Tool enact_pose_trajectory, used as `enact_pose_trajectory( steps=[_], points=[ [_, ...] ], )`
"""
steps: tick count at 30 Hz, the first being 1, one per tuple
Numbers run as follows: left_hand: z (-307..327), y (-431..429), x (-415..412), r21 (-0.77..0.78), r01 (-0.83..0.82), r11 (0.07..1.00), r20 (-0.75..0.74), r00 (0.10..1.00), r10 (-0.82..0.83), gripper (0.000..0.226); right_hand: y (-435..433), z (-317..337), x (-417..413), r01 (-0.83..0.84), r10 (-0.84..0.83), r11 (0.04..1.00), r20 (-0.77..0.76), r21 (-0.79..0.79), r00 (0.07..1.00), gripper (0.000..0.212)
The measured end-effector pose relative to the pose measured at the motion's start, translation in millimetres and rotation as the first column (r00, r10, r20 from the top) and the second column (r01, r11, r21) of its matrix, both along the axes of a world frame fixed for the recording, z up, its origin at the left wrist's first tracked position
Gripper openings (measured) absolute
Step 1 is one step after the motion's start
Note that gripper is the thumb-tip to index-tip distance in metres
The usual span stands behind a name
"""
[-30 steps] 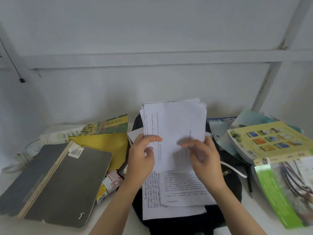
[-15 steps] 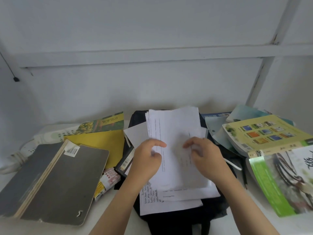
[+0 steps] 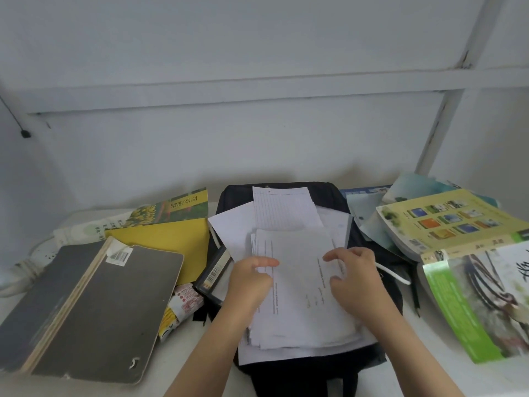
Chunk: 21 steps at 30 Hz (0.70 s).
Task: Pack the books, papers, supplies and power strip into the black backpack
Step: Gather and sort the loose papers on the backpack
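The black backpack (image 3: 380, 262) lies flat in the middle of the white table, mostly covered by loose white papers (image 3: 297, 296). My left hand (image 3: 249, 282) grips the left edge of the top sheaf, thumb on top. My right hand (image 3: 355, 279) rests on the sheaf's right side with curled fingers touching the paper. A lined sheet (image 3: 283, 210) and a blank sheet (image 3: 234, 230) lie further back on the bag. A white power strip (image 3: 43, 250) sits at the far left, partly under the books.
Two dark notebooks (image 3: 86, 308) lie at the left over a yellow folder (image 3: 171, 242) and a green-yellow book (image 3: 174, 209). A small dark box (image 3: 213, 272) and a red-white packet (image 3: 183, 302) lie beside the bag. Several colourful books (image 3: 446, 222) are stacked at the right, near a white cord (image 3: 392, 275).
The sheaf that stood raised between both hands has been lowered flat onto the backpack. Both hands came down with it, and the lined sheet behind is now uncovered.
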<state>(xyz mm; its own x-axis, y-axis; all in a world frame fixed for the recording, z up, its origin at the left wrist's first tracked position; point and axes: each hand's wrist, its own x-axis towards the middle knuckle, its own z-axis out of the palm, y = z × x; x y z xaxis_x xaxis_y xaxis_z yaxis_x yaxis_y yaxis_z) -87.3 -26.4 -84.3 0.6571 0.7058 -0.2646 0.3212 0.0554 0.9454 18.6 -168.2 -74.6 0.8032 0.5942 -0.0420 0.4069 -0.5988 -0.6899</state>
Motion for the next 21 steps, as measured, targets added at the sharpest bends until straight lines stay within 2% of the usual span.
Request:
enact_pose_trajectory(
  steps=[3,6,9,12,14,17,21],
  points=[
    [4,3,-3,-0.171,-0.010,0.985,0.075,0.997,0.023,0.042,0,7,3,-0.016,0.022,0.997,-0.074,0.080,0.997,0.031],
    [10,5,-2,-0.155,-0.043,0.987,0.102,0.993,0.059,0.039,3,17,4,-0.014,0.067,0.969,-0.208,0.248,0.976,0.030],
    [20,9,-1,-0.156,-0.070,0.985,0.199,0.975,0.100,0.038,9,32,9,0.070,0.111,0.883,-0.351,0.463,0.930,0.033],
    [29,21,5,-0.147,-0.027,0.989,0.271,0.960,0.066,0.041,20,42,24,0.071,0.158,0.832,-0.357,0.551,0.921,0.034],
    [35,32,14,-0.135,0.007,0.991,0.265,0.964,0.029,0.041,32,43,38,0.054,0.172,0.824,-0.341,0.564,0.924,0.035],
    [39,50,36,0.005,-0.017,1.000,0.223,0.975,0.016,0.042,54,36,66,0.028,0.152,0.858,-0.304,0.514,0.940,0.033],
    [32,69,72,0.191,0.005,0.982,0.062,0.998,-0.018,0.050,81,21,95,-0.041,0.071,0.970,-0.118,0.240,0.990,0.033]
  ],
)
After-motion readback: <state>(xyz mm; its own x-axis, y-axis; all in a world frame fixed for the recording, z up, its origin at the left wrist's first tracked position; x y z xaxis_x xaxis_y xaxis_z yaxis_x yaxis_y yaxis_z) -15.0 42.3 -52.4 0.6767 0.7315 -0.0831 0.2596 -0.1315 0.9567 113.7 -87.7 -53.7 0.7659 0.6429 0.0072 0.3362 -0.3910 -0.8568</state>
